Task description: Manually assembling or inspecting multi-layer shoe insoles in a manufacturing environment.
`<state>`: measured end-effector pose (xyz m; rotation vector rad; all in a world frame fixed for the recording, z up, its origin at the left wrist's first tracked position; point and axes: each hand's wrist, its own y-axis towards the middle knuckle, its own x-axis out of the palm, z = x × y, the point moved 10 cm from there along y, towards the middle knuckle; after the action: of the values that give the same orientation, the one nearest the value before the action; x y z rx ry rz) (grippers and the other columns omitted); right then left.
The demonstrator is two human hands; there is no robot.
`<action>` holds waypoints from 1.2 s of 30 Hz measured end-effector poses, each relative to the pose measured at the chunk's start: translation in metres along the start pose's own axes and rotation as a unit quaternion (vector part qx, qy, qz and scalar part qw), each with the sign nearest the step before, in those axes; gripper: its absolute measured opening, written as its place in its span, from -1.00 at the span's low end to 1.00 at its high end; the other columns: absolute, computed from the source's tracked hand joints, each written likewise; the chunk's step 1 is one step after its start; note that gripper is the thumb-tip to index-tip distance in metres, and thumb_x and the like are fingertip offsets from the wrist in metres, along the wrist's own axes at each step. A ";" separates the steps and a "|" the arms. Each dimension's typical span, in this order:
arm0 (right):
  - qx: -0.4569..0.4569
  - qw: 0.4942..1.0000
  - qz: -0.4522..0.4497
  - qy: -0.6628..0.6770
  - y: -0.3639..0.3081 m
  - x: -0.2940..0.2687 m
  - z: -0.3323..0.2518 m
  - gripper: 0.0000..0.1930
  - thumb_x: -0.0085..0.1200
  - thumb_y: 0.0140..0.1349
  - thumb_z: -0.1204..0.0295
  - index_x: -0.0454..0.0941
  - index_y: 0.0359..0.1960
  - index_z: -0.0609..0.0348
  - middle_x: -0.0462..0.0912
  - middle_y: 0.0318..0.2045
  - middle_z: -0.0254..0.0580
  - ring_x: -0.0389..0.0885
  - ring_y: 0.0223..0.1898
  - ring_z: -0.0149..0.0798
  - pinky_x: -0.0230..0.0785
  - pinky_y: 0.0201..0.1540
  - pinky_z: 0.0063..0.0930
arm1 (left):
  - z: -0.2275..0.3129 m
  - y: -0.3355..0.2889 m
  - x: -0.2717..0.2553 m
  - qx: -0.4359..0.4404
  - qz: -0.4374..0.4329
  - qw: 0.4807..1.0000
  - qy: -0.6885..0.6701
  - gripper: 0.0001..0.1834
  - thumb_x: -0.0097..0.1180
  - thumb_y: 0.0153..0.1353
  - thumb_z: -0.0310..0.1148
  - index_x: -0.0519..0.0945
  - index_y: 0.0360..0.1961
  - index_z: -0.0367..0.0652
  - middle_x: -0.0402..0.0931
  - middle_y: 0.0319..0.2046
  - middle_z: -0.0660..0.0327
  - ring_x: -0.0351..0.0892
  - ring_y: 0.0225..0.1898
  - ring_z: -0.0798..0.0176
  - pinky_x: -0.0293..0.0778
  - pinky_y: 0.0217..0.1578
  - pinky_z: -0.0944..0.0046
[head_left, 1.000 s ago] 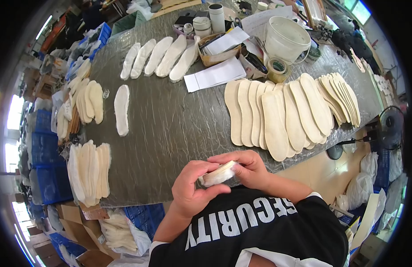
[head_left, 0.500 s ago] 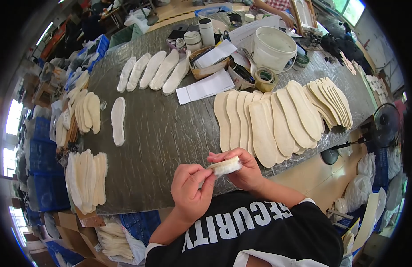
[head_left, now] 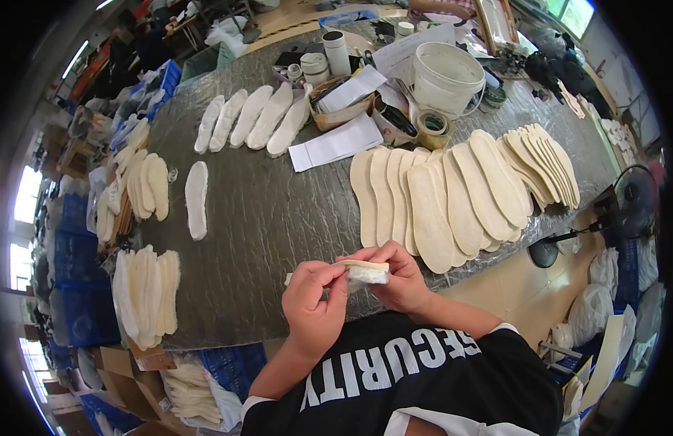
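Between both hands, above the table's near edge, is a fleecy insole (head_left: 367,272), cream on top with white pile below. My left hand (head_left: 312,298) pinches its left part between thumb and fingers. My right hand (head_left: 400,276) grips the other end, fingers curled over it. Much of the insole is hidden by the hands. Just beyond my right hand lie overlapping rows of cream insoles (head_left: 432,218). A single white fleecy insole (head_left: 197,200) lies on the left of the table, and several more white fleecy insoles (head_left: 250,116) stand in a row farther back.
Stacked insoles (head_left: 147,298) line the table's left edge. At the back are a white bucket (head_left: 447,76), tape rolls (head_left: 434,127), a box of papers (head_left: 340,105) and a white flask (head_left: 336,54). A black fan (head_left: 630,200) stands right. Another person's arm (head_left: 445,7) shows at the far side.
The insole has tilted flatter between my hands, and my right fingers have shifted slightly over its end. The whole view has moved a little.
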<state>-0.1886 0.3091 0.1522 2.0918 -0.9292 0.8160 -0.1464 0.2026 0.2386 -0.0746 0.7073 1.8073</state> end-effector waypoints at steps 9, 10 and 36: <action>0.007 0.999 0.018 0.036 0.001 -0.004 0.002 -0.92 -0.04 0.32 0.52 0.35 -0.20 0.16 0.45 0.06 0.14 0.47 0.10 -0.14 0.31 0.15 -0.23 | 0.012 0.005 0.002 0.103 0.019 0.992 0.064 -0.80 0.26 -0.09 -0.66 0.56 -0.40 -0.23 0.51 -0.40 0.14 0.52 -0.45 0.16 0.44 -0.44 0.27; 0.009 0.999 0.014 0.042 0.002 -0.003 0.001 -0.92 -0.04 0.32 0.53 0.34 -0.20 0.16 0.45 0.05 0.13 0.47 0.10 -0.14 0.32 0.14 -0.23 | 0.011 0.006 0.002 0.104 0.018 0.992 0.064 -0.80 0.26 -0.09 -0.66 0.56 -0.40 -0.23 0.51 -0.40 0.14 0.52 -0.45 0.16 0.44 -0.44 0.27; 0.094 0.984 0.136 -0.069 -0.021 -0.035 0.034 -0.87 0.00 0.26 0.60 0.32 -0.27 0.12 0.56 -0.27 -0.35 0.49 -0.23 -0.53 0.35 -0.16 -0.59 | -0.013 0.002 0.018 0.080 -0.033 0.996 0.035 -0.88 0.01 0.04 -0.69 0.39 -0.41 -0.28 0.48 -0.30 0.01 0.48 -0.34 0.09 0.41 -0.33 0.22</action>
<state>-0.1821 0.3057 0.0996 2.2354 -1.2771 0.9365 -0.1586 0.2108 0.2220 -0.0546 0.8883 1.6866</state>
